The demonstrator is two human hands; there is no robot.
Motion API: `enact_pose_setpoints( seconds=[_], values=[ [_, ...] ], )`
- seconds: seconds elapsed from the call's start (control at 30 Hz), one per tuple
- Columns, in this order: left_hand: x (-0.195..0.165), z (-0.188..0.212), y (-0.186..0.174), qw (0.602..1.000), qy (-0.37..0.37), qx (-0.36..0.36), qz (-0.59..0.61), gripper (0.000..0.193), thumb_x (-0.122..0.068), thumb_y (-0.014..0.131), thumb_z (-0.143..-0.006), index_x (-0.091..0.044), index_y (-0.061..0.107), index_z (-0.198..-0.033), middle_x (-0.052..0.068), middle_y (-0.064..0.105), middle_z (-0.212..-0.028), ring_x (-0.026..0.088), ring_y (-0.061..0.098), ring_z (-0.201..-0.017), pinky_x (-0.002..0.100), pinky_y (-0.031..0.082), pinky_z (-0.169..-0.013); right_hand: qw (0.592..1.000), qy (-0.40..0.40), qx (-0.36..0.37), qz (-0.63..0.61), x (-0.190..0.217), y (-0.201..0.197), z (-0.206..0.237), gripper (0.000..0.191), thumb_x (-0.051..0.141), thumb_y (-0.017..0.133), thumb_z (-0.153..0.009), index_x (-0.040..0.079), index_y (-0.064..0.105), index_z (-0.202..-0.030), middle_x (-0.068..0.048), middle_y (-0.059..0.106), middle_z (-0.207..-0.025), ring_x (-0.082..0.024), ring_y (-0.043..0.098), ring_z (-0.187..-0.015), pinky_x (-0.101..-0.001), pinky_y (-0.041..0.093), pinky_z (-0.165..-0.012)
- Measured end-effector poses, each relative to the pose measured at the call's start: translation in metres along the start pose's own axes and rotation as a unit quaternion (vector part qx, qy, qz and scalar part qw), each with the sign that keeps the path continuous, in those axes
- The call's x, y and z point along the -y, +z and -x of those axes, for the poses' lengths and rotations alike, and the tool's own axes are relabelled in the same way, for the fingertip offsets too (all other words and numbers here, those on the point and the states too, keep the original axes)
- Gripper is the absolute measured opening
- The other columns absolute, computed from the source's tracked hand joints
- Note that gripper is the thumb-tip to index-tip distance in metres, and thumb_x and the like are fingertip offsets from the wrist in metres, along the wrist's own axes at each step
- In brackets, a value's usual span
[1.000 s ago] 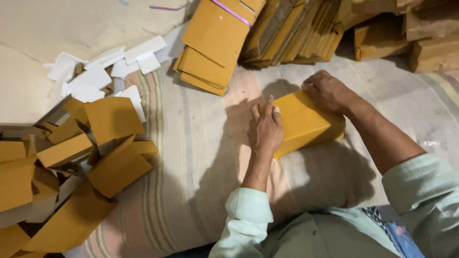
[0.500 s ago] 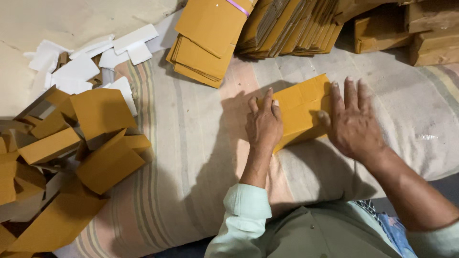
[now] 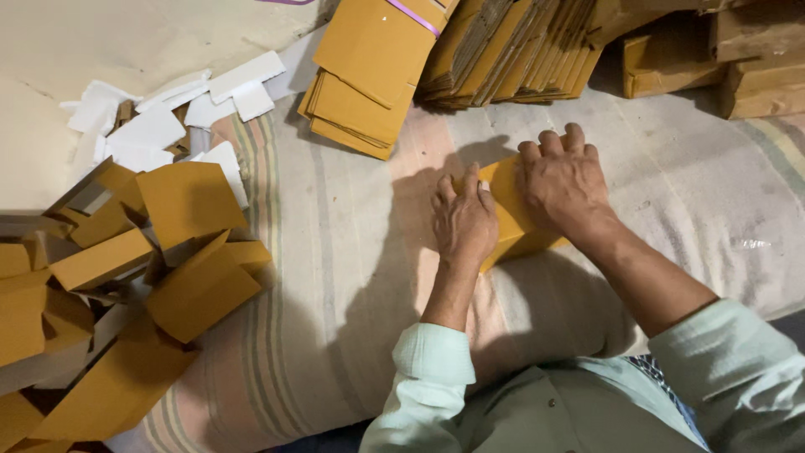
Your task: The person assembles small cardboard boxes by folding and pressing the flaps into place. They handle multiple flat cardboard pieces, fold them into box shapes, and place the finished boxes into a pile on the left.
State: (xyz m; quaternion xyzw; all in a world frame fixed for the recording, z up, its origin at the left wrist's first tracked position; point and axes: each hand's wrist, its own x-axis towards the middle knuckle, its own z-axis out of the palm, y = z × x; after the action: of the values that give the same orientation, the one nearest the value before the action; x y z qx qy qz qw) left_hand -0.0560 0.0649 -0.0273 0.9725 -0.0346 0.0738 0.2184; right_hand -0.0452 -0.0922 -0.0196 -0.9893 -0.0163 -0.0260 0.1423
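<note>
1. The left hand lies flat with its palm down. Its fingers are close together and point away from the person. It presses on the left part of a yellow-brown card piece.
2. The right hand also lies palm down, with its fingers bent a little over the far side of the same card piece. It covers most of the right part.
3. Neither hand is closed around anything. Both are open and press down on the card piece from above.
4. The card piece lies on a striped cloth that covers a soft cushion, near the middle of the cloth, just in front of the person. Only a strip of it shows between and under the two hands.
5. Both arms wear pale green sleeves, pulled back from the wrists.
6. At the far edge of the cloth lies a stack of flat card sheets with a purple band around it. Next to it stands a row of more flat cards on their edges.
7. At the left edge of the cloth lies a heap of folded yellow-brown boxes. They are open, and I cannot tell if anything is inside.
8. Behind that heap lie white paper scraps.
9. Brown boxes sit at the far right corner.
</note>
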Motion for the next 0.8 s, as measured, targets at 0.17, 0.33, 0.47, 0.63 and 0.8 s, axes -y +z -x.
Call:
enact_pose_setpoints(
  seconds=[0.17, 0.33, 0.47, 0.63, 0.8],
  values=[
    [-0.023, -0.013, -0.004, 0.996, 0.039, 0.027, -0.076, 0.041, -0.038, 0.039, -0.107, -0.009, 0.061, -0.126, 0.020, 0.058, -0.138, 0.042, 0.042, -0.142, 0.075, 0.009, -0.121, 0.986, -0.058, -0.100, 0.118, 0.003, -0.006, 0.009, 0.043, 0.038, 0.046, -0.105, 0.003, 0.064, -0.124, -0.022, 0.062, -0.119, -0.041, 0.053, -0.116, -0.0528, 0.046, -0.099],
    [-0.041, -0.024, -0.002, 0.995, 0.008, 0.075, -0.061, 0.044, -0.040, 0.032, -0.109, -0.010, 0.059, -0.126, 0.022, 0.057, -0.137, 0.041, 0.043, -0.139, 0.075, 0.009, -0.121, 0.995, -0.021, -0.075, 0.061, 0.008, -0.019, 0.005, 0.046, 0.041, 0.045, -0.106, 0.000, 0.063, -0.120, -0.022, 0.061, -0.119, -0.041, 0.052, -0.115, -0.0533, 0.049, -0.097],
    [-0.012, -0.018, -0.001, 0.997, 0.003, 0.033, -0.068, 0.048, -0.039, 0.037, -0.102, -0.010, 0.053, -0.136, 0.026, 0.045, -0.147, 0.043, 0.036, -0.141, 0.071, 0.022, -0.107, 0.998, 0.009, -0.056, 0.011, 0.011, -0.019, 0.005, 0.045, 0.039, 0.043, -0.107, 0.000, 0.062, -0.118, -0.024, 0.059, -0.119, -0.039, 0.050, -0.117, -0.0550, 0.052, -0.087],
    [0.030, -0.008, -0.004, 0.997, -0.064, 0.042, -0.007, 0.057, -0.042, 0.033, -0.104, -0.015, 0.042, -0.154, 0.023, 0.041, -0.155, 0.042, 0.035, -0.145, 0.063, 0.032, -0.114, 0.998, 0.013, -0.059, 0.018, 0.010, -0.015, 0.009, 0.041, 0.035, 0.042, -0.107, 0.002, 0.061, -0.122, -0.023, 0.058, -0.121, -0.039, 0.050, -0.117, -0.0541, 0.054, -0.083],
    [0.014, -0.013, -0.004, 0.994, -0.045, 0.027, -0.094, 0.057, -0.043, 0.033, -0.103, -0.009, 0.043, -0.149, 0.029, 0.031, -0.157, 0.049, 0.020, -0.146, 0.072, 0.009, -0.113, 0.997, 0.002, -0.063, 0.049, 0.012, -0.020, 0.007, 0.045, 0.040, 0.043, -0.107, 0.001, 0.061, -0.120, -0.023, 0.058, -0.119, -0.039, 0.050, -0.116, -0.0543, 0.053, -0.086]
  ],
)
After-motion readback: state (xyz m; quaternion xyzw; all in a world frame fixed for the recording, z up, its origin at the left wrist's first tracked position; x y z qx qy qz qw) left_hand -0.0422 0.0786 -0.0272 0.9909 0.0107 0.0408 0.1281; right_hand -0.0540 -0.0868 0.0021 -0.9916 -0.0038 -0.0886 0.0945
